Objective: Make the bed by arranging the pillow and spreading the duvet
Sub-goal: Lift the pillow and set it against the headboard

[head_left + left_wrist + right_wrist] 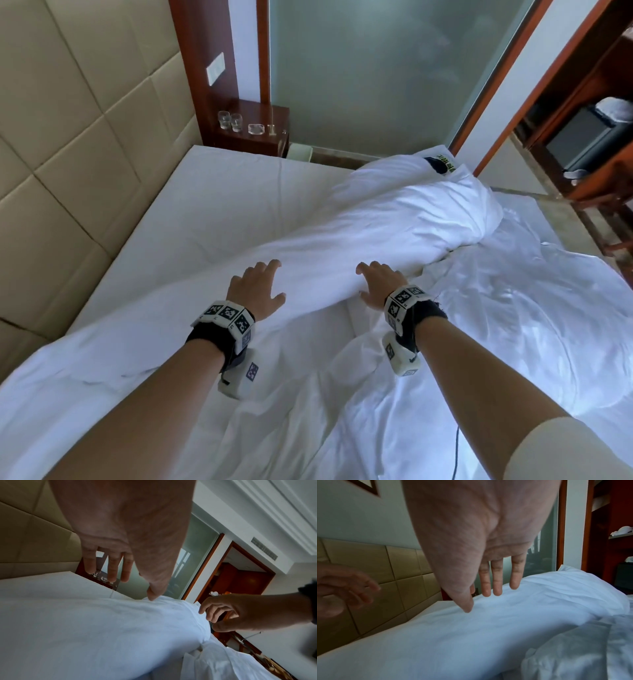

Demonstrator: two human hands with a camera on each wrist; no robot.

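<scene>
A thick white duvet [342, 240] lies bunched in a long diagonal roll across the bed, from near left to far right. Its far end [428, 202] puffs up like a pillow; I cannot tell whether it is one. My left hand [263, 284] is spread with straight fingers over the roll's near part, and in the left wrist view its [130, 582] thumb tip touches the duvet [102, 628]. My right hand [371, 284] is open at the roll's right flank. In the right wrist view the right hand [481, 599] has its thumb tip on the duvet [488, 635]. Neither hand holds anything.
The flat white sheet [222, 192] shows at the left, against a beige padded headboard [68, 137]. Rumpled white bedding [513, 325] covers the right side. A wooden nightstand [274, 116] holds glasses [229, 120]. A dark item with a green label [440, 164] lies at the far edge. Wooden shelving [599, 154] stands at the right.
</scene>
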